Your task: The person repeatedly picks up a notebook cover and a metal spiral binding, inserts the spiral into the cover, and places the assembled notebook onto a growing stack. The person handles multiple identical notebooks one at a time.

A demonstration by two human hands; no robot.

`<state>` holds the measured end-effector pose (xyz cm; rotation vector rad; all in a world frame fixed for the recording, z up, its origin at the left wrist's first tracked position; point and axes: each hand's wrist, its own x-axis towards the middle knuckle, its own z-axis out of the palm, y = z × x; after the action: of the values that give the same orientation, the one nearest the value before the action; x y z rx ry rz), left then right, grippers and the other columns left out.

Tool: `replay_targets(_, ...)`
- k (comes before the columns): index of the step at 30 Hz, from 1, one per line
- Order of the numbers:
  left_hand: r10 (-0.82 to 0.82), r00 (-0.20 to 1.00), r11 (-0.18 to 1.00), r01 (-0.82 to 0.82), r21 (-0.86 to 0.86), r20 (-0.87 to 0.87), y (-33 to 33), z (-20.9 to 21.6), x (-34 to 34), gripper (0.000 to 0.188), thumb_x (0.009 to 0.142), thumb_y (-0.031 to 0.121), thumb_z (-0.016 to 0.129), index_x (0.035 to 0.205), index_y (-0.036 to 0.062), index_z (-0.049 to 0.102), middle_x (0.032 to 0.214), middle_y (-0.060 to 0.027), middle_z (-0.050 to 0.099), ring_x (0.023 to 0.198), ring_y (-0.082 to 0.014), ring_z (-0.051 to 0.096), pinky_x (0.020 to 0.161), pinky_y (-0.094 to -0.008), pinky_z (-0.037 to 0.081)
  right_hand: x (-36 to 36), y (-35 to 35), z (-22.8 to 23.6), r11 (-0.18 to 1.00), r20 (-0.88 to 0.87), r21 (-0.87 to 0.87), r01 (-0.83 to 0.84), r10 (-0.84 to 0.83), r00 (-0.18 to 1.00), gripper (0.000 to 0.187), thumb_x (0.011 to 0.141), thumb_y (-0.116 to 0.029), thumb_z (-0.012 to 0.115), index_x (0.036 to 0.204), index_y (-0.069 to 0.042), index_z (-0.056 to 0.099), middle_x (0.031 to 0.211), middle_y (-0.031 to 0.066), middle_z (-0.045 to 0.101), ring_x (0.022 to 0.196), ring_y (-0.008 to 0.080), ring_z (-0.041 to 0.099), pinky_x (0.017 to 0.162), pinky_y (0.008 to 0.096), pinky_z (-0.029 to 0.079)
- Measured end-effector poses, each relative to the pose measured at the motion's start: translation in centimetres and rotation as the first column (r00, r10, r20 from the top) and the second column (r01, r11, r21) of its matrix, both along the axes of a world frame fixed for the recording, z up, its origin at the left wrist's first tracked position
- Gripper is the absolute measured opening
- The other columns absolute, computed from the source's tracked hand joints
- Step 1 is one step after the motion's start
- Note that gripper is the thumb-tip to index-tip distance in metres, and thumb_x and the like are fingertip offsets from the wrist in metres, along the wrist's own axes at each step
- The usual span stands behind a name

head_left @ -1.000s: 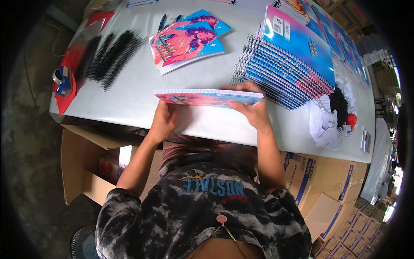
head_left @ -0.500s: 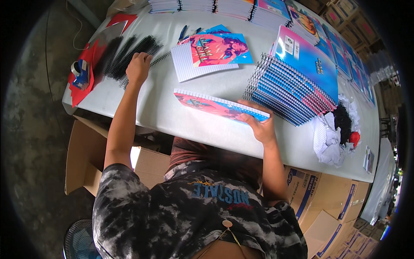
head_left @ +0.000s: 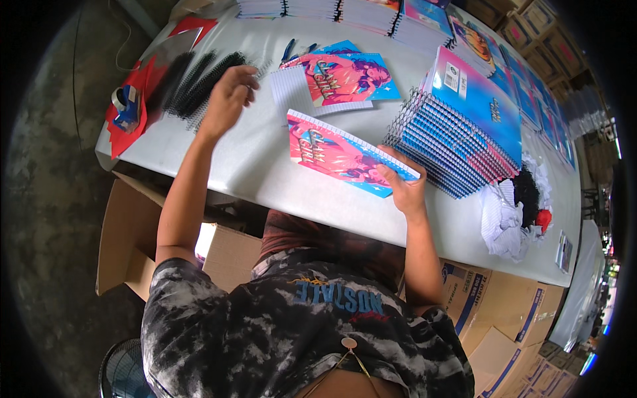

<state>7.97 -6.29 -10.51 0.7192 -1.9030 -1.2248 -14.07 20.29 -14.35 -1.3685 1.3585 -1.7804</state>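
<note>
My right hand [head_left: 406,186] grips the right end of an unbound notebook [head_left: 342,156], thumb on its pink and blue illustrated cover. The notebook is tilted above the table, with punched holes along its upper edge. My left hand [head_left: 231,99] is raised beside a pile of black spiral coils [head_left: 199,89], its fingers curled. A thin, blurred spiral coil [head_left: 263,68] shows at its fingertips and appears pinched there. Beyond the held notebook lie loose illustrated covers [head_left: 352,76] on lined sheets [head_left: 288,93], with dark-handled pliers [head_left: 288,50] partly hidden behind them.
Coil-bound notebooks [head_left: 458,132] form a tall stack at right, beside crumpled paper [head_left: 502,219]. More notebooks [head_left: 368,13] line the far edge. A blue tape dispenser [head_left: 126,109] sits on red sheets [head_left: 144,79] at left. Cardboard boxes [head_left: 232,259] stand below the table's near edge.
My left hand has lifted off the coil pile and moved right, a coil apparently with it. My right hand has tipped the notebook so its cover shows more fully.
</note>
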Motion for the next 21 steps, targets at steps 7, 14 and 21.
replay_targets(7, -0.366, 0.929, 0.922, 0.353, 0.162, 0.060, 6.1, 1.5, 0.3, 0.038, 0.096, 0.032, 0.033, 0.091, -0.0009, 0.051, 0.073, -0.0003, 0.043, 0.059, -0.0060, 0.028, 0.058, -0.0198, 0.027, -0.4, -0.3, -0.1, 0.998, -0.020, -0.019, 0.062, -0.063, 0.998, 0.028, 0.081, 0.003, 0.061, 0.109, 0.005, 0.059, 0.106, 0.0113, 0.063, 0.090, 0.0111, 0.059, 0.080, 0.0241, 0.048)
replay_targets(14, -0.232, 0.944, 0.972, 0.214, 0.100, 0.235, 5.7, 0.6, -0.2, 0.036, 0.096, 0.035, 0.043, 0.085, 0.0017, 0.051, 0.073, 0.0009, 0.043, 0.061, -0.0065, 0.030, 0.057, -0.0214, 0.030, -0.4, -0.2, -0.1, 0.996, -0.045, -0.004, 0.093, -0.093, 0.995, 0.027, 0.081, 0.003, 0.061, 0.107, 0.006, 0.060, 0.103, 0.0109, 0.064, 0.088, 0.0101, 0.059, 0.080, 0.0233, 0.048)
replay_targets(21, -0.223, 0.951, 0.968, 0.191, 0.160, 0.212, 6.3, 1.5, -0.9, 0.046, 0.094, 0.042, 0.042, 0.076, 0.0017, 0.054, 0.061, 0.0012, 0.041, 0.059, -0.0080, 0.036, 0.056, -0.0226, 0.033, 0.0, 0.1, 0.0, 0.993, -0.046, 0.003, 0.118, -0.118, 0.992, 0.025, 0.081, 0.002, 0.062, 0.105, 0.004, 0.062, 0.098, 0.0109, 0.066, 0.085, 0.0107, 0.061, 0.079, 0.0234, 0.048)
